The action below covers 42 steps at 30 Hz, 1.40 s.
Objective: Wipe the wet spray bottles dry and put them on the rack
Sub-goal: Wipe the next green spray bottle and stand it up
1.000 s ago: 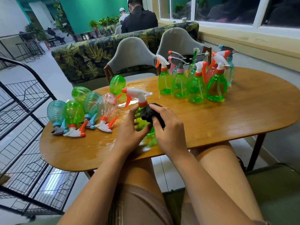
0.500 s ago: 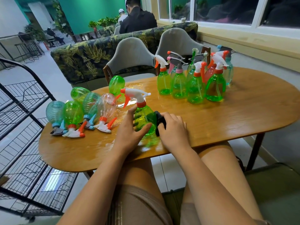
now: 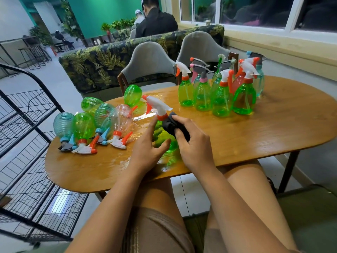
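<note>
Standing upright near the six o'clock edge of the table (image 3: 255, 136): one green spray bottle (image 3: 165, 138) with a white-and-orange trigger head. Left hand (image 3: 147, 148) wraps its body from nine o'clock. Right hand (image 3: 193, 143) pinches a black cloth (image 3: 170, 125) against its neck from three o'clock. Lying bottles (image 3: 83, 127) are at nine o'clock and upright bottles (image 3: 218, 95) at one o'clock. Black wire rack (image 3: 27, 143) stands off-table at eight o'clock.

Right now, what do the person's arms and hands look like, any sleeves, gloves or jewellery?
The left hand and right hand are bare: no gloves, rings or watch show. The left forearm and right forearm are bare too, with no sleeves in view. Lower down, the person wears tan shorts.
</note>
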### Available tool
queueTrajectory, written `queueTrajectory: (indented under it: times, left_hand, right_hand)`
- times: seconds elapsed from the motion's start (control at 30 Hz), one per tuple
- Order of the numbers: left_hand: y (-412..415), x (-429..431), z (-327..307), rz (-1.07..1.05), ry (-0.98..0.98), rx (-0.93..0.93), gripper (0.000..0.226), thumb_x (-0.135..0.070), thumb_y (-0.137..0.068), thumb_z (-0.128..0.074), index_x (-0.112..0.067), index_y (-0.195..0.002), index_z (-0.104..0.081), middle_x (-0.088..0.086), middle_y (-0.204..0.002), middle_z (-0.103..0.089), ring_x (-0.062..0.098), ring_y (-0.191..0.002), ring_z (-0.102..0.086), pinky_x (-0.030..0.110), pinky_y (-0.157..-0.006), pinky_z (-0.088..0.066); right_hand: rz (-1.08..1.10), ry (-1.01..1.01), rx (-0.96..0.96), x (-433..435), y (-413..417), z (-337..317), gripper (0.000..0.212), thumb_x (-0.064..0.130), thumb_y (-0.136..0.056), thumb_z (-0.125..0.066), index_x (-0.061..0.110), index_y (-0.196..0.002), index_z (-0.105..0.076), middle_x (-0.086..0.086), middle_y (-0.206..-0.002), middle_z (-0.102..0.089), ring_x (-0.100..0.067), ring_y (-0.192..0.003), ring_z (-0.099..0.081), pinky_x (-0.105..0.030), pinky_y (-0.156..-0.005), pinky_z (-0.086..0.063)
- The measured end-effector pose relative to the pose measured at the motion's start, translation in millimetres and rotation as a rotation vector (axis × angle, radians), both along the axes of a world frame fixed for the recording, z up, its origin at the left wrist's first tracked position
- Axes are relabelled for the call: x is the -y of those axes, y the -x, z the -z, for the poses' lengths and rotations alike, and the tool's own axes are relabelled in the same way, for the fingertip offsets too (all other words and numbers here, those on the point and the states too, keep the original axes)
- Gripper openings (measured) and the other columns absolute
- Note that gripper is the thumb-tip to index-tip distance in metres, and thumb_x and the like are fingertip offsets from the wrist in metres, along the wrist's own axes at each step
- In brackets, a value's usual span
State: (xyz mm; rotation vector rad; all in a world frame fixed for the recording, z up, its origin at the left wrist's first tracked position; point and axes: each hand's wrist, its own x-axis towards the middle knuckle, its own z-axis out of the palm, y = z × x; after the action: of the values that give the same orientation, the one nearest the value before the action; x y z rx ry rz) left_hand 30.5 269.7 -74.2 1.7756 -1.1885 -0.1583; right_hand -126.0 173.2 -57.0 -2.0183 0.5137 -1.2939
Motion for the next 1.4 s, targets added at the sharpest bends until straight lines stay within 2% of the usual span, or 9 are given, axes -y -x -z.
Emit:
queueTrajectory:
  times: [0.13,0.4,0.53,0.67,0.77,0.87,1.0,1.23,1.4]
  left_hand:
    - [1.6,-0.1,-2.9,0.025,0.005,-0.032,0.08,-0.036,-0.091,-0.081,-0.044,-0.154,-0.033,-0.032,-0.13,-0.06,0.004,-0.12,-0.067,0.048,-0.102,-0.059]
    - [2.6,1.7,-4.3,-0.022,0.04,0.024,0.084,-0.051,-0.081,-0.088,-0.031,-0.148,-0.041,-0.009,-0.142,-0.05,-0.001,-0.126,-0.058,0.024,-0.102,-0.056]
    - [2.7,0.6,-5.5,-0.07,0.04,0.105,0.084,-0.053,-0.082,-0.086,-0.029,-0.151,-0.044,-0.011,-0.136,-0.046,-0.007,-0.123,-0.052,0.014,-0.094,-0.052]
    - [0.1,0.5,-4.2,-0.098,0.033,0.133,0.082,-0.053,-0.084,-0.086,-0.034,-0.152,-0.043,-0.011,-0.137,-0.051,0.004,-0.124,-0.056,0.032,-0.094,-0.058]
    - [-0.1,0.6,-4.8,-0.084,0.036,0.095,0.085,-0.041,-0.085,-0.087,-0.036,-0.155,-0.039,-0.011,-0.139,-0.057,0.005,-0.127,-0.058,0.039,-0.099,-0.058]
    - [2.3,-0.1,-5.9,-0.044,0.025,0.042,0.084,-0.027,-0.087,-0.084,-0.037,-0.155,-0.035,-0.012,-0.138,-0.061,-0.001,-0.128,-0.06,0.04,-0.103,-0.058]
    - [3.3,-0.7,-4.8,-0.013,0.001,0.029,0.079,-0.038,-0.084,-0.081,-0.036,-0.15,-0.037,-0.019,-0.132,-0.064,0.0,-0.122,-0.064,0.043,-0.101,-0.059]
    - [4.7,1.1,-5.8,0.002,0.021,0.068,0.086,-0.052,-0.081,-0.089,-0.037,-0.149,-0.039,-0.008,-0.14,-0.052,-0.003,-0.125,-0.057,0.019,-0.091,-0.057]
    - [1.8,2.6,-4.0,-0.019,-0.001,0.078,0.093,-0.054,-0.079,-0.09,-0.034,-0.153,-0.039,-0.01,-0.141,-0.048,0.0,-0.125,-0.057,0.021,-0.095,-0.057]
  right_hand:
    - [0.035,-0.06,-0.086,3.9,-4.8,6.7,0.039,0.014,-0.103,-0.061,0.029,-0.139,-0.063,0.01,-0.129,-0.067,-0.008,-0.117,-0.062,-0.029,-0.099,-0.055]
    - [0.19,-0.068,-0.53,13.6,-8.2,20.5,0.029,0.021,-0.1,-0.056,0.03,-0.126,-0.063,0.002,-0.121,-0.065,-0.023,-0.114,-0.049,-0.039,-0.095,-0.038]
    - [0.153,-0.098,-0.529,14.0,-8.5,18.8,0.027,0.021,-0.1,-0.056,0.03,-0.125,-0.06,0.003,-0.123,-0.062,-0.021,-0.115,-0.05,-0.039,-0.097,-0.041]
    - [0.1,-0.153,-0.423,11.3,-4.9,17.8,0.025,0.017,-0.099,-0.059,0.029,-0.12,-0.063,0.004,-0.117,-0.069,-0.022,-0.104,-0.062,-0.045,-0.088,-0.057]
    - [0.092,-0.151,-0.254,7.0,-3.1,14.1,0.023,0.015,-0.101,-0.061,0.027,-0.119,-0.068,0.006,-0.114,-0.071,-0.015,-0.102,-0.065,-0.035,-0.085,-0.058]
    - [0.095,-0.006,-0.082,-1.0,-2.7,5.9,0.029,0.012,-0.105,-0.057,0.024,-0.128,-0.068,0.005,-0.12,-0.07,-0.013,-0.108,-0.065,-0.029,-0.088,-0.056]
    - [0.02,0.115,0.031,-4.1,-4.5,1.9,0.035,0.007,-0.106,-0.056,0.018,-0.138,-0.065,0.001,-0.133,-0.068,-0.017,-0.126,-0.063,-0.036,-0.101,-0.056]
    - [0.077,-0.028,-0.135,6.4,-5.3,9.0,0.044,0.008,-0.104,-0.057,0.024,-0.145,-0.059,0.006,-0.138,-0.064,-0.012,-0.125,-0.06,-0.023,-0.102,-0.051]
    - [0.091,-0.14,-0.403,13.6,-7.5,17.3,0.029,0.014,-0.104,-0.053,0.026,-0.129,-0.061,0.001,-0.122,-0.066,-0.024,-0.108,-0.06,-0.047,-0.091,-0.055]
